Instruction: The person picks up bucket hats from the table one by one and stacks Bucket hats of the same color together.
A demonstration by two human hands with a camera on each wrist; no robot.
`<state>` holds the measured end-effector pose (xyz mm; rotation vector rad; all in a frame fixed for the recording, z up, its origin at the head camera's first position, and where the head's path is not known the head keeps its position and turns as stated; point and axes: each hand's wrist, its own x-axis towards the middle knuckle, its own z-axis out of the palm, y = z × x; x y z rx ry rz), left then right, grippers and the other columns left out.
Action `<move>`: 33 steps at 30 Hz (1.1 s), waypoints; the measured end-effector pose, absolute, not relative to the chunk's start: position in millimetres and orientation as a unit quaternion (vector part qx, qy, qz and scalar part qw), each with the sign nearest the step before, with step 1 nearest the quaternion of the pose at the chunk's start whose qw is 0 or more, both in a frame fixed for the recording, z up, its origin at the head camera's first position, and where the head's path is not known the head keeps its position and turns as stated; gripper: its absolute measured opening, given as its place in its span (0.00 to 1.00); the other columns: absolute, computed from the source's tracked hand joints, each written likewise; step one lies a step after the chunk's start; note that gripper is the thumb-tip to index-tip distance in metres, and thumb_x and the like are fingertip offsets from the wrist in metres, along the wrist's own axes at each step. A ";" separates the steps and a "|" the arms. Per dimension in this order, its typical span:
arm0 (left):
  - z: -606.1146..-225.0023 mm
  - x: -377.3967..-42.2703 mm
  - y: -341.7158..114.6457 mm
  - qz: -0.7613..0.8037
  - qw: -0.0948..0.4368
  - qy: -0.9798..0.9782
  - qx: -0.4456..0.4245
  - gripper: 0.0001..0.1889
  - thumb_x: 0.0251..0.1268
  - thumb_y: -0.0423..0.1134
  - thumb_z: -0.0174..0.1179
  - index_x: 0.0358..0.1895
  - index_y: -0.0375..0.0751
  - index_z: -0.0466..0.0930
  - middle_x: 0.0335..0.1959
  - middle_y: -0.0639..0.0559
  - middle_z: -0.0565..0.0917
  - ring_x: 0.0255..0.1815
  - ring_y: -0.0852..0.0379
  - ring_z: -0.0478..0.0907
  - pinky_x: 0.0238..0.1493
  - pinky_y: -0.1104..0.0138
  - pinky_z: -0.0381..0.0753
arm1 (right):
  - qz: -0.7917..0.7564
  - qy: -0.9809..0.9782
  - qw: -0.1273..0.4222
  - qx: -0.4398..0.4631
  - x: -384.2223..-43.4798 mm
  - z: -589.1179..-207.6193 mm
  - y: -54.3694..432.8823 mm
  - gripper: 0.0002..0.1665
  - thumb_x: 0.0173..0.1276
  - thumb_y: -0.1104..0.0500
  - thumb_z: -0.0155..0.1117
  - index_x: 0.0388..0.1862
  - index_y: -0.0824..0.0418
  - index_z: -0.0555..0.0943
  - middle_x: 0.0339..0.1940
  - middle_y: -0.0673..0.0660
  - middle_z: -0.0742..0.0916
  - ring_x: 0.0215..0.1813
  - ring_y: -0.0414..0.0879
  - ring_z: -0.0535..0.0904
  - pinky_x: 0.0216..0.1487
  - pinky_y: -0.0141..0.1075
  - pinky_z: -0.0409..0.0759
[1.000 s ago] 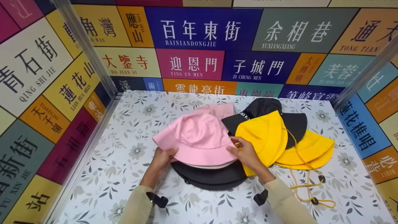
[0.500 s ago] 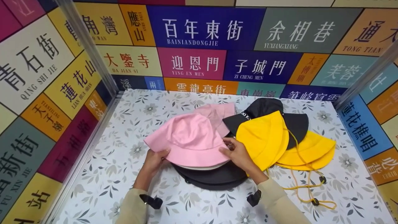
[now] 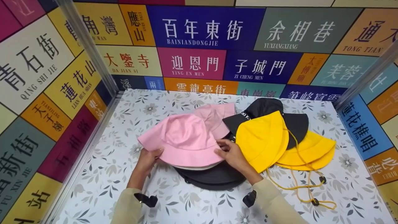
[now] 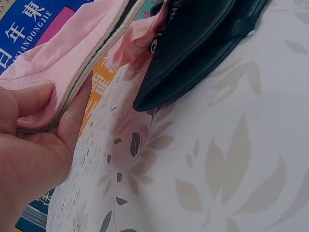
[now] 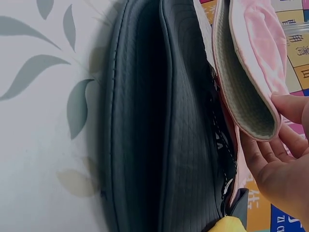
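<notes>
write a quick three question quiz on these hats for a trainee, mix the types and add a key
1. Which part of the pink bucket hat do the left hand and right hand hold?
2. True or false: in the head view, the yellow hats lie to the left of the pink bucket hat.
3. In the head view, what colour is the lower brim showing just below the pink bucket hat?
a) green
b) black
c) red

Key:
1. Its brim
2. False; they lie to its right
3. b) black
</notes>
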<state>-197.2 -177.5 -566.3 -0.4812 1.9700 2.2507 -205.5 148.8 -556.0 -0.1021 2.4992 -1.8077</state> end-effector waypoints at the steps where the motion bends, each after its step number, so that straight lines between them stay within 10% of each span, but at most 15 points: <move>1: -567.0 -196.5 -178.9 0.738 0.056 0.654 -0.160 0.15 0.66 0.27 0.58 0.53 0.27 0.72 0.30 0.52 0.81 0.29 0.61 0.80 0.29 0.68 0.80 | -0.585 0.810 0.029 -0.034 -205.5 -556.7 147.6 0.21 0.64 0.66 0.71 0.56 0.66 0.83 0.48 0.64 0.87 0.45 0.52 0.84 0.43 0.24 0.79; 33: -576.0 -187.4 -235.0 0.699 0.043 0.674 -0.234 0.15 0.66 0.31 0.62 0.52 0.29 0.74 0.24 0.58 0.78 0.26 0.65 0.76 0.30 0.72 0.76 | -0.576 0.809 0.053 -0.102 -195.6 -570.0 122.3 0.19 0.66 0.67 0.69 0.56 0.69 0.81 0.51 0.67 0.87 0.53 0.60 0.85 0.51 0.39 0.86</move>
